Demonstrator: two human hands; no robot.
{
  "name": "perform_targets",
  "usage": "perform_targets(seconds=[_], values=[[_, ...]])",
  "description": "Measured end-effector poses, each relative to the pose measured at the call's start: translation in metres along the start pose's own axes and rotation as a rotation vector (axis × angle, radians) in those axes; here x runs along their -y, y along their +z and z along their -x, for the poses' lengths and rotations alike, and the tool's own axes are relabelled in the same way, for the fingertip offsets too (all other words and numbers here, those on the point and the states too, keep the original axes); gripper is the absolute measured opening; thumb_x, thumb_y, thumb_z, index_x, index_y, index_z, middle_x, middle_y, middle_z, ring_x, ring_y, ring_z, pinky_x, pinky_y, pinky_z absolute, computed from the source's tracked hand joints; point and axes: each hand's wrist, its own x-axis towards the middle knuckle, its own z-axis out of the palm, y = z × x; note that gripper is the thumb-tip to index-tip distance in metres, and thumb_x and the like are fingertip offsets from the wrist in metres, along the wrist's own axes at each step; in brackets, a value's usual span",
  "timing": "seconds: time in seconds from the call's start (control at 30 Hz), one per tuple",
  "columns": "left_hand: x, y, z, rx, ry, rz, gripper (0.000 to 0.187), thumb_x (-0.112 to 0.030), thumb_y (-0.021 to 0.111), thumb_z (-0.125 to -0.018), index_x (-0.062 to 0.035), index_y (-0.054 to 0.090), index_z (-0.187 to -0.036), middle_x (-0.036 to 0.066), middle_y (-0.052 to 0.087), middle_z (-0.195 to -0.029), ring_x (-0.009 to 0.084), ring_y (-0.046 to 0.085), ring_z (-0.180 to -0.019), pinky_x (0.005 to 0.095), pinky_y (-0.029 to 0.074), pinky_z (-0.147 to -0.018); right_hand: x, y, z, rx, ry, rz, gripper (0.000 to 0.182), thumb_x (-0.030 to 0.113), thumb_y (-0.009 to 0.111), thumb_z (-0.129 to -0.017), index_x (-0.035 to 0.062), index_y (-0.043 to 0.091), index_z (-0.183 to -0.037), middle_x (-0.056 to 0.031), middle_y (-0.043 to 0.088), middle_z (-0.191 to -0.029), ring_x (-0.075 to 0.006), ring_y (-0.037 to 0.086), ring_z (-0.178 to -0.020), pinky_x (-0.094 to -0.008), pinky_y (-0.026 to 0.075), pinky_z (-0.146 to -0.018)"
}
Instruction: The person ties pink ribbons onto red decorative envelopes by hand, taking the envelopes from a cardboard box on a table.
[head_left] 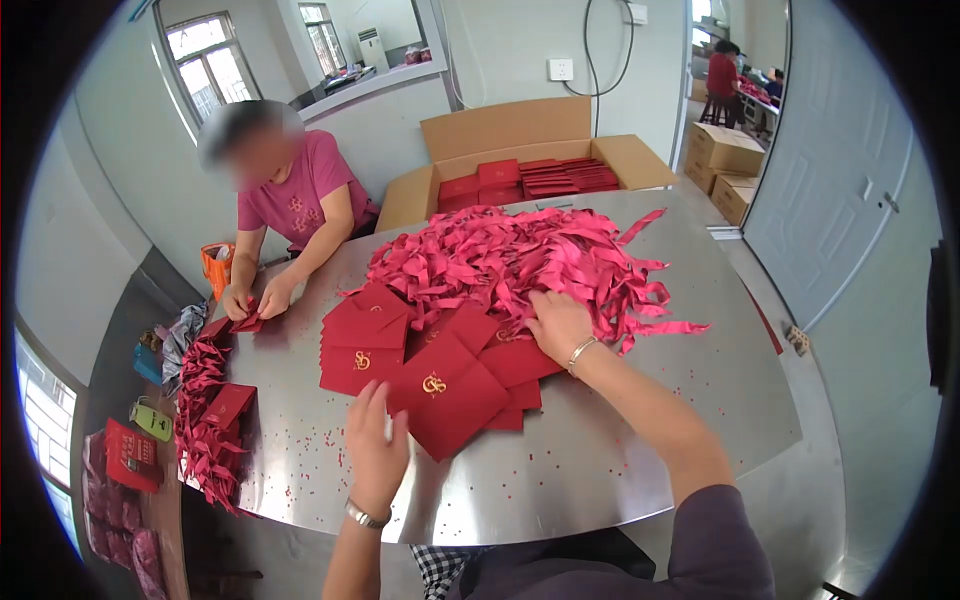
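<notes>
My left hand (377, 440) is held over the metal table at the left edge of the red envelopes, its fingers apart and nothing in it. Gold emblems mark several of the red envelopes (455, 395), which lie overlapping in front of me. My right hand (560, 325) reaches to the near edge of the pink ribbon pile (500, 255), just above the envelopes. Its fingers are bent against the ribbons, and whether they grip one cannot be made out.
Across the metal table (640, 410), a co-worker (310, 200) handles a small red piece. Ribboned red items (205, 400) hang over the left edge. An open cardboard box (420, 200) of red envelopes stands behind the ribbons. Small red dots are scattered on the tabletop.
</notes>
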Motion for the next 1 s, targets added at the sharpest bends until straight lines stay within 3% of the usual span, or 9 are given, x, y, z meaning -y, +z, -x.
perform_targets(seconds=[0.03,0.1,0.2,0.27,0.43,0.53,0.77,0.87,1.0], values=[[-0.008,0.008,-0.018,0.024,0.052,0.005,0.044,-0.009,0.066,-0.080,0.0013,0.056,-0.122,0.020,0.057,-0.122,0.0366,0.052,-0.114,0.0445,0.040,-0.097,-0.007,0.017,-0.004,0.063,-0.018,0.040,0.008,0.015,0.056,-0.083,0.0082,0.059,-0.085,-0.0111,0.064,-0.081,-0.0301,0.064,-0.078,-0.0451,0.051,-0.067],[-0.013,0.026,-0.043,0.043,0.092,-0.093,0.047,-0.013,0.068,-0.080,0.0019,0.055,-0.122,0.019,0.058,-0.122,0.0346,0.053,-0.112,0.0440,0.041,-0.094,0.000,0.006,0.010,0.077,-0.116,0.043,0.008,0.012,0.052,-0.082,0.0083,0.058,-0.079,-0.0110,0.063,-0.074,-0.0295,0.064,-0.072,-0.0425,0.051,-0.063],[-0.012,0.047,-0.053,0.317,0.028,-0.187,0.051,-0.022,0.072,-0.077,-0.0004,0.056,-0.120,0.014,0.059,-0.112,0.0322,0.054,-0.105,0.0422,0.042,-0.087,-0.003,-0.025,0.055,0.039,-0.345,-0.054,0.005,0.012,0.055,-0.078,0.0094,0.059,-0.079,-0.0075,0.059,-0.073,-0.0262,0.063,-0.071,-0.0404,0.050,-0.057],[-0.012,0.052,-0.052,0.331,0.020,-0.172,0.052,-0.023,0.073,-0.075,-0.0007,0.056,-0.120,0.014,0.058,-0.108,0.0318,0.053,-0.103,0.0422,0.042,-0.085,-0.010,-0.049,0.086,0.053,-0.353,-0.054,0.004,0.013,0.058,-0.080,0.0094,0.059,-0.079,-0.0062,0.057,-0.074,-0.0248,0.062,-0.068,-0.0402,0.049,-0.056],[-0.015,0.047,-0.029,0.110,0.048,-0.080,0.049,-0.013,0.077,-0.067,-0.0025,0.059,-0.112,0.012,0.056,-0.095,0.0310,0.052,-0.092,0.0428,0.040,-0.078,-0.011,-0.079,0.146,0.128,-0.097,-0.130,0.008,0.017,0.063,-0.083,0.0091,0.063,-0.084,-0.0060,0.061,-0.081,-0.0253,0.063,-0.069,-0.0378,0.051,-0.057],[-0.025,0.031,-0.012,0.159,0.042,0.031,0.041,-0.010,0.075,-0.068,-0.0035,0.062,-0.106,0.012,0.056,-0.089,0.0316,0.053,-0.085,0.0414,0.042,-0.076,0.003,-0.083,0.164,0.059,0.039,-0.215,0.009,0.018,0.066,-0.083,0.0091,0.065,-0.086,-0.0054,0.064,-0.084,-0.0257,0.064,-0.070,-0.0372,0.051,-0.058],[-0.036,0.018,0.020,0.467,0.053,0.294,0.023,-0.005,0.071,-0.070,-0.0031,0.061,-0.091,0.016,0.064,-0.085,0.0352,0.062,-0.081,0.0433,0.049,-0.073,0.052,-0.083,0.187,-0.045,0.100,-0.343,0.005,0.012,0.065,-0.084,0.0082,0.066,-0.088,-0.0073,0.064,-0.081,-0.0259,0.062,-0.068,-0.0354,0.048,-0.059],[-0.044,0.015,0.025,0.577,-0.073,0.414,0.022,-0.005,0.069,-0.073,-0.0040,0.062,-0.093,0.017,0.065,-0.083,0.0353,0.063,-0.079,0.0433,0.050,-0.071,0.093,-0.081,0.184,-0.110,0.214,-0.572,0.008,0.008,0.064,-0.085,0.0058,0.065,-0.093,-0.0101,0.064,-0.081,-0.0268,0.061,-0.068,-0.0343,0.047,-0.060],[-0.038,0.015,0.039,0.719,-0.324,0.701,0.022,-0.007,0.069,-0.077,-0.0031,0.064,-0.098,0.017,0.068,-0.086,0.0341,0.066,-0.081,0.0378,0.052,-0.071,0.130,-0.066,0.176,0.078,0.307,-0.872,0.017,0.004,0.061,-0.086,0.0012,0.062,-0.103,-0.0153,0.063,-0.084,-0.0288,0.061,-0.069,-0.0342,0.049,-0.061]])
